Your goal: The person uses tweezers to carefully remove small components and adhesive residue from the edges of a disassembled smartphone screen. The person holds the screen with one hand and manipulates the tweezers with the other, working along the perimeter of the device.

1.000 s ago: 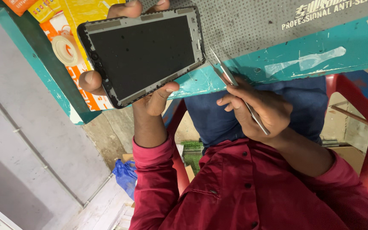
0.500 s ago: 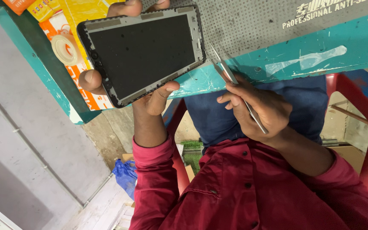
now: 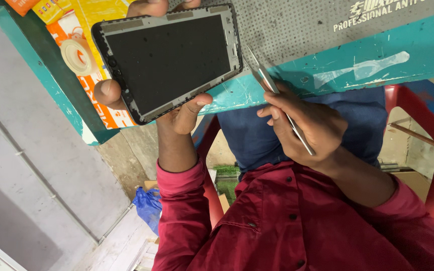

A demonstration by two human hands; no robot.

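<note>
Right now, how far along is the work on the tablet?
Done: the tablet is held clear of the grey mat, its dark panel sitting in a bare frame. In hand: the left hand grips it, and the right hand holds tweezers, tips near its edge, not clearly touching. Left: the tape roll lies untouched.
</note>
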